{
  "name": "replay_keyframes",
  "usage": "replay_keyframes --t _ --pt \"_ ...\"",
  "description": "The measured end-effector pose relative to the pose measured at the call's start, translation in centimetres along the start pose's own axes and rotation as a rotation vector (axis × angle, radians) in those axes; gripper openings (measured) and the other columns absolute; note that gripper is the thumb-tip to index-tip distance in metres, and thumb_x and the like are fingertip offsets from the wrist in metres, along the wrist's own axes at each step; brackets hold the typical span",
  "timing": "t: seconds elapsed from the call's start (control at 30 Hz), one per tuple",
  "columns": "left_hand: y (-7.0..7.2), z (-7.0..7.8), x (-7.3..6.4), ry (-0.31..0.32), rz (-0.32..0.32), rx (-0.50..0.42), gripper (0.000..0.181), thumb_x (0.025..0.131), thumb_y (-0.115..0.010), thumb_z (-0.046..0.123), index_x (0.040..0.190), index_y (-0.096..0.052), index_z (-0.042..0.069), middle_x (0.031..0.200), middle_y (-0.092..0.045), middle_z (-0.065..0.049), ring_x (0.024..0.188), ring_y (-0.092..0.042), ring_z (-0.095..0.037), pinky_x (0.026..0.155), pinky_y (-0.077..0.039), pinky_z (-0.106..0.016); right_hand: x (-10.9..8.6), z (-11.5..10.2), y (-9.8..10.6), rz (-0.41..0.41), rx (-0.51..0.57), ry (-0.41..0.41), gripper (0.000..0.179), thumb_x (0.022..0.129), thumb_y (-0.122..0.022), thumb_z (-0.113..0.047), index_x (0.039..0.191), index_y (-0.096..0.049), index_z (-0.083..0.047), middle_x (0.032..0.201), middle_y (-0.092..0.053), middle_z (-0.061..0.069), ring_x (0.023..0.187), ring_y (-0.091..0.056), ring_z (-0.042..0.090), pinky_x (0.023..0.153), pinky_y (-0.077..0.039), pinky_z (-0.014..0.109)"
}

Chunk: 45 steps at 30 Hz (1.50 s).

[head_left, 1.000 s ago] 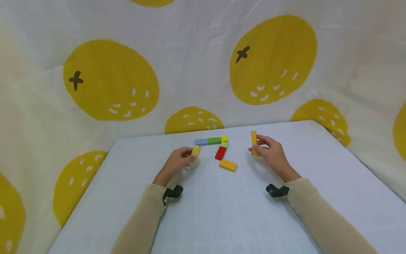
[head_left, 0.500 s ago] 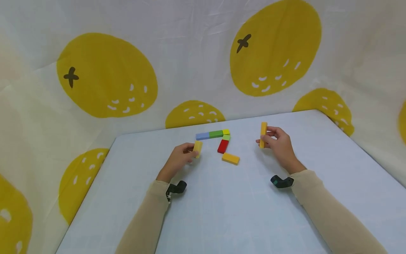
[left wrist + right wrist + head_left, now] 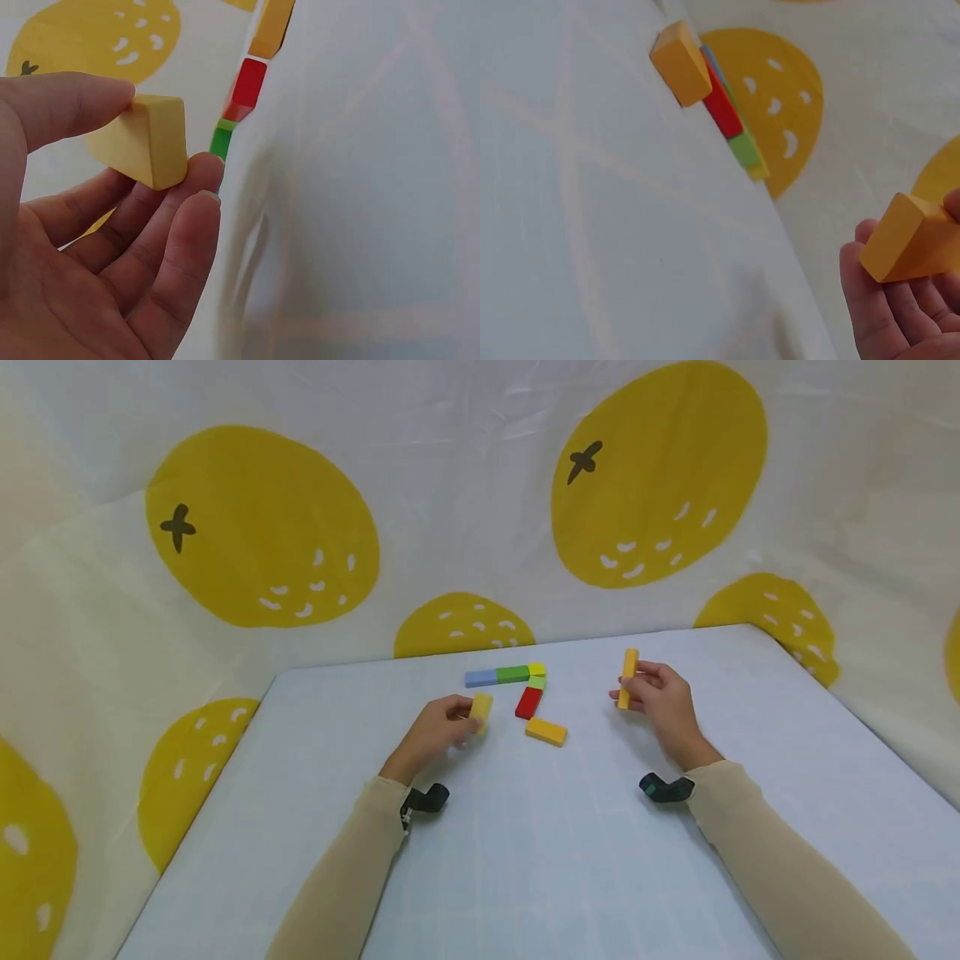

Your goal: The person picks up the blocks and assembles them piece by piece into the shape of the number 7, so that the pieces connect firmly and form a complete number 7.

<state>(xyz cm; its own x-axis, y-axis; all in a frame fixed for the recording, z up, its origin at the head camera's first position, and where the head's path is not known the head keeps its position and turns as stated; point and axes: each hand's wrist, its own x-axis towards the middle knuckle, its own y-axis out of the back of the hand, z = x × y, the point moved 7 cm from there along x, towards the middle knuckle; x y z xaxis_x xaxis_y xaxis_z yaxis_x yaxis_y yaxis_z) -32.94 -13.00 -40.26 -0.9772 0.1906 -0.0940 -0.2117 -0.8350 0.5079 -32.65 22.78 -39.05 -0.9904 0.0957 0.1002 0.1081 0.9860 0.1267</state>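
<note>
My left hand point(image 3: 437, 733) pinches a pale yellow block point(image 3: 154, 141) between thumb and fingers, above the table left of the row of blocks. On the right, my other hand point(image 3: 666, 706) holds an orange-yellow block point(image 3: 628, 678) upright and off the table. Between the hands lie a blue block point(image 3: 481, 678), a green block point(image 3: 513, 674), a small yellow block point(image 3: 537, 669), a light green block point(image 3: 537, 682) and a red block point(image 3: 528, 702), set end to end with a bend. Another orange-yellow block point(image 3: 546, 732) lies at the near end, beside the red one.
A pale checked cloth covers the table point(image 3: 510, 860). Behind it hangs a white curtain point(image 3: 465, 510) with large yellow fruit prints. Both wrists carry a dark camera mount, such as the left mount point(image 3: 429, 798).
The left hand has shifted slightly right with its pale yellow block. My right hand has moved a little right and up in view, still holding its block. The head view has tilted slightly.
</note>
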Motion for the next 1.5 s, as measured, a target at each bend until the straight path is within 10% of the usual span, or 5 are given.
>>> replay_keyframes --t 0.73,1.5 --pt "-1.6 0.9 0.3 0.104 0.057 0.22 0.039 0.088 -0.075 0.038 0.119 -0.066 0.014 0.102 -0.065 0.001 0.091 -0.06 -0.021 0.079 -0.054 -0.034 0.0 0.5 3.0 -0.002 0.194 -0.129 0.079 0.1 -0.061 -0.039 0.16 -0.017 -0.013 0.136 -0.048 0.021 0.097 -0.072 0.016 0.085 -0.054 0.026" --pt "-3.8 1.9 1.6 0.105 0.017 0.242 0.035 0.087 -0.078 0.028 0.116 -0.066 0.012 0.1 -0.064 0.0 0.091 -0.059 -0.022 0.083 -0.052 -0.035 -0.3 0.7 2.9 -0.016 0.102 -0.132 0.076 0.102 -0.056 -0.043 0.159 -0.017 -0.011 0.14 -0.048 0.02 0.101 -0.071 0.015 0.087 -0.053 0.022"
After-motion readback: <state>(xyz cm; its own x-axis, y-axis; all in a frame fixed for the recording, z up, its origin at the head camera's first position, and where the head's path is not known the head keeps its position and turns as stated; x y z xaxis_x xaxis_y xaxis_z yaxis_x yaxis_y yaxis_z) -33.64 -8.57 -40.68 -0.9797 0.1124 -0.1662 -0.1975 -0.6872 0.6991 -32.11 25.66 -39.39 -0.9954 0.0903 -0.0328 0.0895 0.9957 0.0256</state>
